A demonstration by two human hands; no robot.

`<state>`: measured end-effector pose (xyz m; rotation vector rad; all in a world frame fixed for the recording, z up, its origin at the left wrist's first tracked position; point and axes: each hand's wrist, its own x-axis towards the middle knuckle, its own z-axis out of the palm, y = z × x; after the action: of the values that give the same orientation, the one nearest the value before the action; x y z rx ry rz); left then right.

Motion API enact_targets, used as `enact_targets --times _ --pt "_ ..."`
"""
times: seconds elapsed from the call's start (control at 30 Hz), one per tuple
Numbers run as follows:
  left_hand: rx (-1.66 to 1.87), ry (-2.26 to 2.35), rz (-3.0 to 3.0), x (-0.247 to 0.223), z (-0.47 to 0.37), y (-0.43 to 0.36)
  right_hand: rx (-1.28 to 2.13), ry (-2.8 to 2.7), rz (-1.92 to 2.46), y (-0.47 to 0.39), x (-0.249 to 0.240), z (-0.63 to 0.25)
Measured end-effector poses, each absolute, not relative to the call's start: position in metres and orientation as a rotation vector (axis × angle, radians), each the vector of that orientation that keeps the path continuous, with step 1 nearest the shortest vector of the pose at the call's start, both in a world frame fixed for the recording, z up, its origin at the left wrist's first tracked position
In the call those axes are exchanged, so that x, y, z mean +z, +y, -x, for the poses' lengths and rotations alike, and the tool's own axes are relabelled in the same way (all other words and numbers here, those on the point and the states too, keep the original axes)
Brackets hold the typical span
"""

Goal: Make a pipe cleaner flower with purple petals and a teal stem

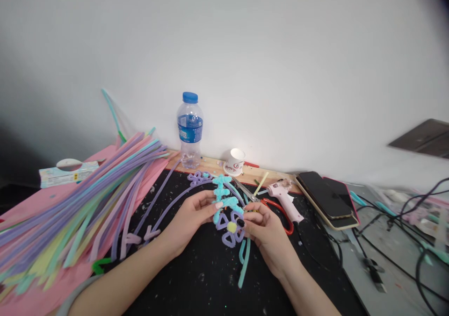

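My left hand (pixel 194 213) pinches the turquoise fuzzy piece (pixel 221 192), which is bent into several loops, near its lower left side. On the other side, my right hand (pixel 261 225) has its fingers closed at the right edge of a purple pipe-cleaner flower (pixel 229 228) with a yellow centre. The flower hangs just under the turquoise loops, touching them. Teal stems (pixel 244 264) dangle below, beside my right hand. Behind the hands lies a smaller purple flower (pixel 199 178) with a long curved purple stem.
Many pastel pipe cleaners (pixel 91 199) cover pink paper at the left. Behind the mat (pixel 196 278) stand a water bottle (pixel 190 131) and a paper cup (pixel 235 161). Red-handled scissors (pixel 280 208), a pink glue gun (pixel 286 199), phones (pixel 326 194) and black cables (pixel 389 264) are at the right.
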<state>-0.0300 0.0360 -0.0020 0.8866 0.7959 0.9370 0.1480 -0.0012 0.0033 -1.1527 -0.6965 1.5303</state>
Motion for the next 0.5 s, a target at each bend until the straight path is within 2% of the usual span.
enact_targets --times 0.5 --pt "0.868 0.824 -0.884 -0.0027 0.0306 0.0364 1.528 -0.674 1.142 -0.0007 0.0049 -0.1490"
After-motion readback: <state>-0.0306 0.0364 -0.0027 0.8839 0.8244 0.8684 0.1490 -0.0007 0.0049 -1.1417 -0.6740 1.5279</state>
